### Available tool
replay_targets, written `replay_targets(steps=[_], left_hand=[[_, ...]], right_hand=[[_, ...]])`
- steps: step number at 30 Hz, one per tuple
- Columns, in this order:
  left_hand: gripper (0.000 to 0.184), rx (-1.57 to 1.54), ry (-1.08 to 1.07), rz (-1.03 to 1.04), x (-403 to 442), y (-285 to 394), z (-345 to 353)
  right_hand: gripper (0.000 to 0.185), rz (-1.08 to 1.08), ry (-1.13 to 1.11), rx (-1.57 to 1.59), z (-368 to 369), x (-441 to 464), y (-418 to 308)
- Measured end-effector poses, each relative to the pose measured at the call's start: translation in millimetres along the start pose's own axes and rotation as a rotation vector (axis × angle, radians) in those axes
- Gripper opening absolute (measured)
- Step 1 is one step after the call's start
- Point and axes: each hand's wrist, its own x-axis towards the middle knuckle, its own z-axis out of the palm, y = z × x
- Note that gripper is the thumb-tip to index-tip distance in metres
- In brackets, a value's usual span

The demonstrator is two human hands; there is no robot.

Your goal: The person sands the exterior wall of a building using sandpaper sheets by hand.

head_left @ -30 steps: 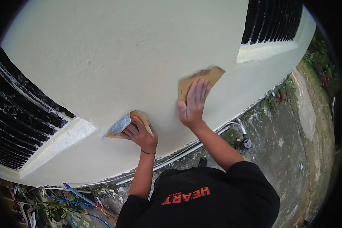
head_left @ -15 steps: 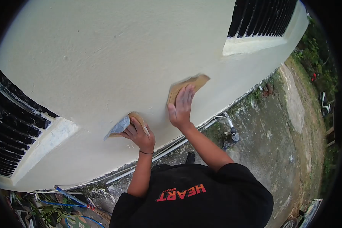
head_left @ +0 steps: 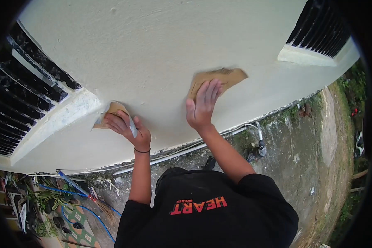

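Against the cream wall (head_left: 153, 70), my left hand (head_left: 132, 130) grips a folded sandpaper sheet (head_left: 113, 108), tan on one side with a bluish-grey face at its edges. The fingers are bent over the sheet, and the thumb is at its right edge. Higher and to the right, my right hand (head_left: 203, 105) presses a larger tan sandpaper sheet (head_left: 231, 78) to the wall, its fingers together on the paper. The far corner of that sheet curls away. The faces touching the wall are hidden.
Barred windows (head_left: 25, 87) with protruding sills stand at left and upper right. White pipes (head_left: 173, 155) run along the wall's foot to a tap-like fitting (head_left: 261, 149) on the concrete ground (head_left: 293, 165). A broom (head_left: 105, 206), blue hose and plants lie at lower left.
My left hand has moved left with its sandpaper, closer to the left window's sill. My right hand has shifted slightly up and right with its sheet. The view has also shifted.
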Motion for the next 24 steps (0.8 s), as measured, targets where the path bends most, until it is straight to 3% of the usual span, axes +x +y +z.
replay_targets(steps=[2, 3, 6, 9, 12, 15, 18, 19, 21, 24], left_hand=[[0.05, 0.018, -0.097, -0.007, -43, -15, 4], [0.049, 0.024, -0.19, -0.011, -51, -20, 3], [0.05, -0.042, -0.075, 0.02, 2, -12, -14], [0.05, -0.098, 0.057, 0.003, 67, 4, -24], [0.05, -0.044, 0.049, 0.006, 61, 5, -18], [0.054, 0.028, 0.058, 0.035, -19, -12, 17], [0.05, -0.055, -0.398, 0.022, -98, -23, 6], [0.049, -0.066, -0.37, 0.041, -84, -22, -1], [0.05, -0.062, -0.239, 0.093, -37, -16, -6], [0.052, -0.07, -0.041, 0.147, 71, 12, -18]], right_hand=[[0.061, -0.003, -0.288, 0.074, 22, -109, -6], [0.061, -0.006, -0.288, 0.083, 22, -105, -8], [0.063, -0.199, -0.171, -0.046, 11, -26, -10], [0.057, -0.156, -0.07, 0.003, -27, 94, -49], [0.06, -0.059, 0.052, 0.132, -24, 109, -66], [0.059, -0.057, -0.176, 0.02, 22, -22, -66], [0.058, 0.048, -0.475, 0.085, 33, -128, -57], [0.058, 0.04, -0.474, 0.094, 32, -113, -57], [0.058, -0.22, -0.314, -0.032, 32, -66, -54], [0.054, -0.194, -0.182, 0.066, 6, 43, -85]])
